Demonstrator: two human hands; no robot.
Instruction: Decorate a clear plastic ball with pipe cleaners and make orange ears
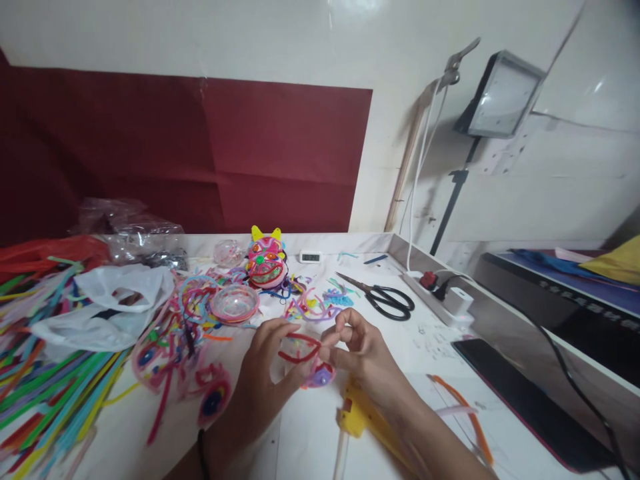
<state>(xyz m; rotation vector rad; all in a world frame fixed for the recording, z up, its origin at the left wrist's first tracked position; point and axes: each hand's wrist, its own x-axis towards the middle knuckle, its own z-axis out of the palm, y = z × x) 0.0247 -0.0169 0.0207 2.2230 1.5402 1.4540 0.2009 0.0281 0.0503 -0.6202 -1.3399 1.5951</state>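
Note:
My left hand (267, 363) is closed round the side of a small clear craft piece trimmed with pipe cleaners; a purple and pink decoration (321, 377) shows at its lower right. A red pipe cleaner (299, 357), bent to a point, lies over the piece. At that point my right hand (357, 347) pinches the red pipe cleaner between thumb and finger, its other fingers curled. Most of the piece is hidden by my fingers. Beneath my right forearm lies a yellow glue gun (354, 408), partly covered.
Bundles of coloured pipe cleaners (75, 393) and a white plastic bag (107, 303) cover the left. Further back are a clear bowl (235, 303), a decorated animal head (267, 262), a small digital clock (311, 257) and black-handled scissors (387, 300). A power strip (445, 303) and dark phone-like slab (530, 403) lie right.

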